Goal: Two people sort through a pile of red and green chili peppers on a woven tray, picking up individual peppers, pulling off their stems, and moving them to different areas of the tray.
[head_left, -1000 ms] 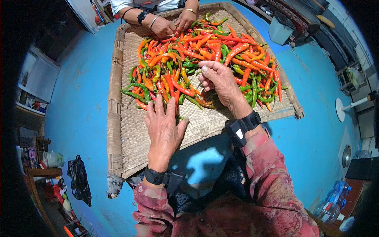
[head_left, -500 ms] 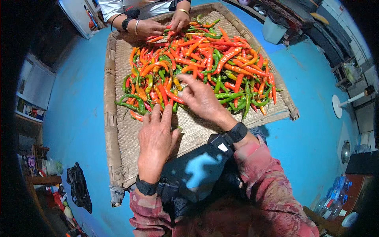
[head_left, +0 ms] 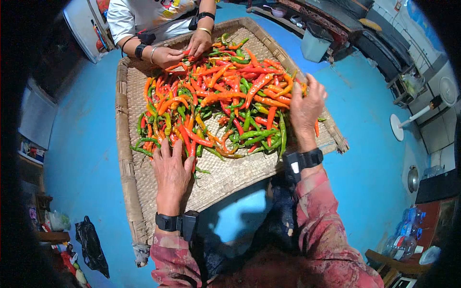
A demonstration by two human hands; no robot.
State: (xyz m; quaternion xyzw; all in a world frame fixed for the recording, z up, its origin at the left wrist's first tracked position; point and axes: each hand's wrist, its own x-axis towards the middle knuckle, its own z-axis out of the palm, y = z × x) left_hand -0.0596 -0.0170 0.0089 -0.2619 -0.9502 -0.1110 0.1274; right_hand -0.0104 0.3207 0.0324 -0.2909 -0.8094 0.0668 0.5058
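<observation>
many peppers (head_left: pixel 225 98) lie heaped on the tray (head_left: pixel 230 176), some near its right edge, so a careless right hand (head_left: pixel 307 105) could sweep a few onto the floor (head_left: pixel 86 163). it's half curled; i can't quite tell whether it grips one. the left hand (head_left: pixel 172 176) is spread loosely against the near peppers.

A scuffed, bright blue floor (head_left: pixel 81 158) spreads across the room, with a black plastic bag (head_left: pixel 91 246) lying at left near cluttered shelving. At the far right, a pale bin (head_left: pixel 315 47) stands beside dark furniture (head_left: pixel 331 18); nearer are a white round-based stand (head_left: pixel 396 127) and clear plastic bottles (head_left: pixel 401 246), while the upper left sinks into shadow.
</observation>
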